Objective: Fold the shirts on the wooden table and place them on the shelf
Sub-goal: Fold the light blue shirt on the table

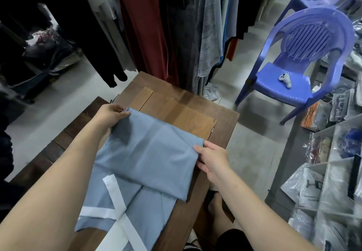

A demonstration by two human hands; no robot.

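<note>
Wooden table (pixel 221 117), blue shirt (pixel 150 152) pinched between left hand (pixel 111 113) and right hand (pixel 213 158).

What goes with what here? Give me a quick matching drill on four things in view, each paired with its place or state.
Things:
1. blue shirt
2. left hand
3. game controller
4. right hand

Places or states:
A. lying on the purple chair seat
B. pinching the fold's far left corner
C. half folded on the wooden table
D. gripping the fold's right edge

Pairs: 1-C, 2-B, 3-A, 4-D
</note>
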